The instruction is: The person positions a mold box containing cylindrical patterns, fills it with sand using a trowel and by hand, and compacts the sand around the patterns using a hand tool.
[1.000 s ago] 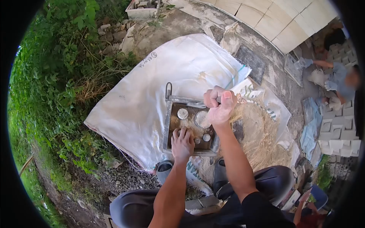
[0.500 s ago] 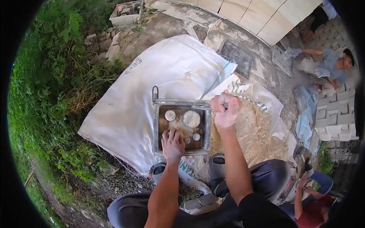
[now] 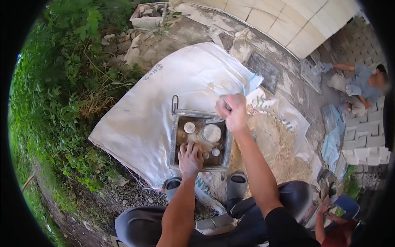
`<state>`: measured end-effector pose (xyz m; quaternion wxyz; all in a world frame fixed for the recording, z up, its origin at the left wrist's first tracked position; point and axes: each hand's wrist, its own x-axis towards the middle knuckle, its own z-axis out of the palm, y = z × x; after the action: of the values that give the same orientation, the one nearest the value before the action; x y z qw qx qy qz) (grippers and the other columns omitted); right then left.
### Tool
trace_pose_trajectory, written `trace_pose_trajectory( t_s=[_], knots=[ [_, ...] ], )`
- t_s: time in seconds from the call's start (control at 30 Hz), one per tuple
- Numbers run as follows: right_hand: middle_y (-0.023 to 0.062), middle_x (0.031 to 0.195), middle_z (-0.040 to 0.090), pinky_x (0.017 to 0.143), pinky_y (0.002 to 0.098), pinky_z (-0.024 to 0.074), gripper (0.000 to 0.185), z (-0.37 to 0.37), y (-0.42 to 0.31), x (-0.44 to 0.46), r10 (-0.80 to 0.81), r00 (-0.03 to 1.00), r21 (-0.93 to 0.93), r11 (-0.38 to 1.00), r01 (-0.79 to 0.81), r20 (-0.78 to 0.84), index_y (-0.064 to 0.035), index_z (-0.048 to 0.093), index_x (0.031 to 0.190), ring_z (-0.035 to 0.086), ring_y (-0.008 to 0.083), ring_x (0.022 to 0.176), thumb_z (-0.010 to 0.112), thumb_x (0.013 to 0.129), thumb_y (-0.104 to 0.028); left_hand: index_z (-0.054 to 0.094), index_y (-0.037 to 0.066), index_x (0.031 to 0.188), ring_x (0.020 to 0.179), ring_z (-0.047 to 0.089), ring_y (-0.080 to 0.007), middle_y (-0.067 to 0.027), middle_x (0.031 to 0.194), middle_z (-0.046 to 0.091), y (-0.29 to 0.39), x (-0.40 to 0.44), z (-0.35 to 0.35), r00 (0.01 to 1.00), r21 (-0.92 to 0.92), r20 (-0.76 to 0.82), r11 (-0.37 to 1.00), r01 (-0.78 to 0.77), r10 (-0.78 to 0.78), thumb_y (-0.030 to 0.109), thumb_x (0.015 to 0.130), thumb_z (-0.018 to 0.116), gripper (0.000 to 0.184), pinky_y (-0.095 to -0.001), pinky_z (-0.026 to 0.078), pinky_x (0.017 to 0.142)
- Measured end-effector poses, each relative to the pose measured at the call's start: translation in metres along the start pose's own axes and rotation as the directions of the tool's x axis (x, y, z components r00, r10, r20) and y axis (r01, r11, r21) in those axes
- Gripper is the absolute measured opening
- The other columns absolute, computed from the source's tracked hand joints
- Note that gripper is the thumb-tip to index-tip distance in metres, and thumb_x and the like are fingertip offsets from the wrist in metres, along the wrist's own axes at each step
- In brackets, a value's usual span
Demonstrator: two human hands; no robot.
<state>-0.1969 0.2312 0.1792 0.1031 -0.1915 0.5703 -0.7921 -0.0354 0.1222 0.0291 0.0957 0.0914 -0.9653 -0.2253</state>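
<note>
A square metal frame (image 3: 174, 140) lies on the white sack, with light powder and several round pale discs inside. The largest disc (image 3: 211, 133) is at its right; a smaller one (image 3: 189, 127) is at its upper left. My left hand (image 3: 190, 159) rests in the lower left of the frame, fingers bent down on the powder and somewhat apart. Above the upper right corner, my right hand (image 3: 233, 112) is closed round a tool's handle. The tool's short grey blade (image 3: 214, 120) reaches over the frame's inside, above the largest disc.
Under the frame is a white sack (image 3: 144, 107). Sandy powder (image 3: 269, 142) is heaped at the right. A co-worker in blue (image 3: 364, 82) sits by stacked grey blocks (image 3: 364, 133); another person in red (image 3: 339, 232) is at the lower right. A bin (image 3: 148, 20) stands at the top.
My right hand has come back left toward the frame from the powder side, and the blade now shows over the frame. My left hand stays inside it. The camera view has shifted slightly.
</note>
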Motion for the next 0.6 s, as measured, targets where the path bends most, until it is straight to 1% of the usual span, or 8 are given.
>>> trace_pose_trajectory(
  t_s=[0.07, 0.2, 0.27, 0.3, 0.4, 0.47, 0.53, 0.6],
  knots=[
    [-0.0009, 0.045, 0.030, 0.041, 0.0268, 0.0189, 0.056, 0.003, -0.013, 0.000, -0.015, 0.988, 0.019, 1.000, 0.012, 0.152, -0.0071, 0.032, 0.048, 0.029, 0.0094, 0.044, 0.044, 0.089, -0.044, 0.062, 0.010, 0.095, 0.107, 0.049, -0.0307, -0.0039, 0.109, 0.058, -0.003, -0.003, 0.002, 1.000, 0.017, -0.029, 1.000, 0.000, 0.001, 0.013, 0.080, 0.058, 0.015, -0.0417, 0.043, 0.088],
    [0.0001, 0.047, 0.033, 0.040, 0.0265, 0.0191, 0.056, 0.017, 0.042, 0.013, -0.074, 0.987, 0.060, 0.996, 0.066, 0.143, -0.0069, 0.034, 0.050, 0.030, 0.0093, 0.043, 0.045, 0.091, -0.044, 0.063, 0.011, 0.098, 0.108, 0.049, -0.0301, -0.0036, 0.110, 0.058, -0.003, 0.000, 0.002, 1.000, 0.012, -0.024, 1.000, 0.015, -0.015, 0.015, 0.081, 0.058, 0.018, -0.0418, 0.043, 0.087],
    [0.0007, 0.045, 0.030, 0.039, 0.0262, 0.0208, 0.064, 0.037, 0.040, 0.007, -0.120, 0.948, -0.068, 0.992, 0.104, -0.294, -0.0077, 0.031, 0.049, 0.030, 0.0111, 0.039, 0.041, 0.091, -0.055, 0.063, 0.010, 0.097, 0.108, 0.049, -0.0302, -0.0034, 0.109, 0.058, -0.002, -0.003, 0.000, 0.999, -0.012, -0.034, 1.000, 0.008, -0.008, 0.015, 0.080, 0.059, 0.018, -0.0417, 0.043, 0.087],
    [0.0018, 0.050, 0.037, 0.040, 0.0266, 0.0212, 0.054, 0.035, 0.056, 0.004, -0.192, 0.911, -0.002, 0.979, 0.205, -0.365, -0.0061, 0.036, 0.052, 0.031, 0.0092, 0.043, 0.045, 0.094, -0.040, 0.061, 0.009, 0.102, 0.108, 0.049, -0.0307, -0.0066, 0.111, 0.057, -0.002, -0.002, 0.000, 0.998, -0.060, -0.058, 0.998, 0.013, -0.016, 0.015, 0.080, 0.060, 0.023, -0.0428, 0.041, 0.089],
    [0.0017, 0.049, 0.036, 0.040, 0.0264, 0.0207, 0.054, 0.048, 0.058, -0.004, -0.169, 0.898, 0.067, 0.975, 0.213, -0.405, -0.0059, 0.036, 0.052, 0.032, 0.0096, 0.043, 0.045, 0.094, -0.039, 0.056, 0.007, 0.108, 0.108, 0.048, -0.0320, -0.0114, 0.113, 0.054, -0.004, -0.002, -0.011, 0.985, -0.104, -0.170, 0.994, -0.047, 0.029, 0.014, 0.079, 0.060, 0.030, -0.0448, 0.038, 0.093],
    [0.0013, 0.046, 0.034, 0.040, 0.0264, 0.0198, 0.057, 0.051, 0.046, -0.011, -0.175, 0.928, -0.033, 0.984, 0.174, -0.330, -0.0058, 0.035, 0.050, 0.032, 0.0103, 0.042, 0.043, 0.093, -0.043, 0.053, 0.006, 0.111, 0.108, 0.048, -0.0333, -0.0147, 0.115, 0.052, -0.010, -0.006, -0.015, 0.959, -0.109, -0.281, 0.994, -0.008, -0.023, 0.013, 0.079, 0.060, 0.033, -0.0464, 0.036, 0.094],
    [0.0007, 0.043, 0.031, 0.039, 0.0270, 0.0185, 0.062, 0.051, 0.028, -0.017, -0.084, 0.988, -0.012, 0.997, 0.083, -0.133, -0.0058, 0.034, 0.048, 0.030, 0.0105, 0.040, 0.041, 0.091, -0.049, 0.055, 0.008, 0.112, 0.110, 0.047, -0.0309, -0.0134, 0.113, 0.053, -0.016, 0.000, -0.028, 0.767, -0.119, -0.528, 0.926, 0.357, -0.364, 0.014, 0.081, 0.058, 0.031, -0.0462, 0.035, 0.096],
    [0.0001, 0.042, 0.029, 0.039, 0.0275, 0.0172, 0.065, 0.053, 0.028, -0.024, -0.084, 0.993, -0.010, 0.996, 0.084, -0.087, -0.0065, 0.032, 0.046, 0.027, 0.0104, 0.038, 0.039, 0.089, -0.055, 0.058, 0.007, 0.111, 0.105, 0.052, -0.0358, -0.0182, 0.108, 0.058, -0.034, 0.006, -0.036, 0.754, -0.117, -0.450, 0.869, 0.481, -0.478, 0.024, 0.090, 0.049, 0.028, -0.0473, 0.040, 0.092]
  ],
)
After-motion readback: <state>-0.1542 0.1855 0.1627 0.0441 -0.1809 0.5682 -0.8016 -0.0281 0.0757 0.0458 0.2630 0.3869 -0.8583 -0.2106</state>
